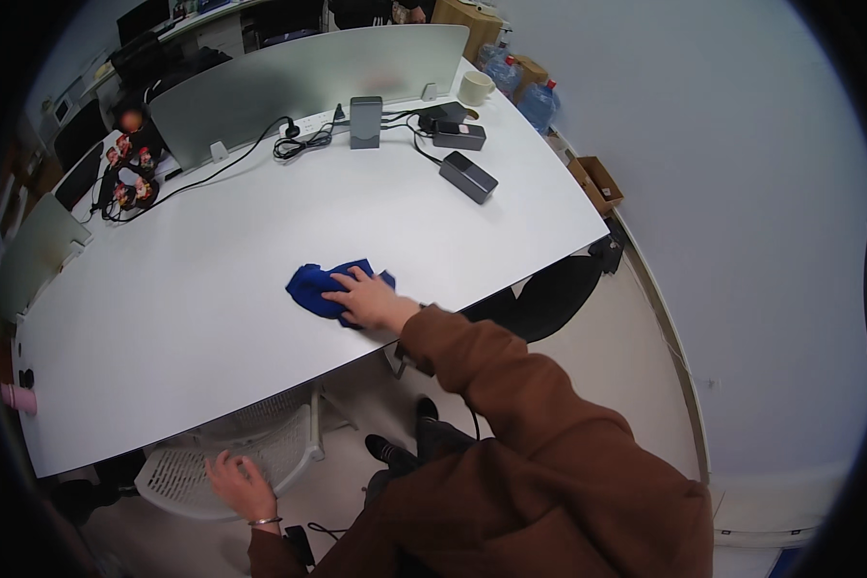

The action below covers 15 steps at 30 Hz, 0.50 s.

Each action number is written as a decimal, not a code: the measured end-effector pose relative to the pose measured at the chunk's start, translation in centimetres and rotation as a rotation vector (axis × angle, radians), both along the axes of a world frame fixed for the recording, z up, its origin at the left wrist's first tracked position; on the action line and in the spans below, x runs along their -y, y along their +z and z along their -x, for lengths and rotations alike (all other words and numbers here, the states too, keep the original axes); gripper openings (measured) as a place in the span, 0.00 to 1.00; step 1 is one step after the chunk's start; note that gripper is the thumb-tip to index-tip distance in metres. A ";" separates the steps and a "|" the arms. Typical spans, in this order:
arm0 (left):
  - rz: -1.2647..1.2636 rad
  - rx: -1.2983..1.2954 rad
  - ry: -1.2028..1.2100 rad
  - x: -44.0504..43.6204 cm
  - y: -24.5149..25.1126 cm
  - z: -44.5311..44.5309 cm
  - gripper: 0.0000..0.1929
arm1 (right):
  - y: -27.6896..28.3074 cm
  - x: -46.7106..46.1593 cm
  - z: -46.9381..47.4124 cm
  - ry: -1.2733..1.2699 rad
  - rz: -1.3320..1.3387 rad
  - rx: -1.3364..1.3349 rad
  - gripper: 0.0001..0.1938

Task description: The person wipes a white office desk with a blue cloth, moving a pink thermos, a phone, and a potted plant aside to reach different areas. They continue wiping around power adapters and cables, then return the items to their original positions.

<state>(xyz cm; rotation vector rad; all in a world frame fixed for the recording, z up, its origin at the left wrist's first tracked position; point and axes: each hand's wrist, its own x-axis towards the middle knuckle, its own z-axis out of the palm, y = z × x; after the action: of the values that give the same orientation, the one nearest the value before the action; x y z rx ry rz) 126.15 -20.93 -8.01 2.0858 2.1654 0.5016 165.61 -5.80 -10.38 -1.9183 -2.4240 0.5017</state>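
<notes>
My right hand point(365, 298) lies spread on a crumpled blue cloth point(311, 289), near the front edge of the white desk point(209, 289). Part of the cloth is hidden under the palm; the fingers press down on it and are spread. Below the desk edge, my left hand point(242, 485) hangs in the air over the light grey perforated seat of a chair point(177, 477), its fingers slightly bent and apart, with nothing in it. A metal bracelet sits at the left wrist.
Toward the back stand a grey upright device point(365, 123), two dark power bricks point(468, 177) point(459, 135), cables, a power strip point(314, 124) and a cream mug point(475, 87). A frosted divider point(311, 68) lines the rear edge. A pink cup point(20, 399) is far left. Part of a person shows beyond the divider.
</notes>
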 end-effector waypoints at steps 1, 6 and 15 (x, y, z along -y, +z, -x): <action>-0.006 0.000 0.018 0.0 -0.3 0.2 0.10 | 0.2 0.0 -2.4 0.039 0.038 0.028 0.31; -0.126 -0.031 0.031 0.2 -1.2 1.1 0.08 | 0.1 2.0 -16.9 -0.250 0.178 0.081 0.34; -0.379 0.225 -0.177 5.3 8.6 -12.2 0.08 | 2.1 12.0 -40.0 -0.750 0.363 0.180 0.33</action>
<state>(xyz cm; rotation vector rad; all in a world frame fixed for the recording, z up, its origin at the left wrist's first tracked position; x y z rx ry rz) 138.35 -26.20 0.61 2.2383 1.8525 1.1392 205.66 -17.82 -8.31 -2.8949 -1.5387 0.7687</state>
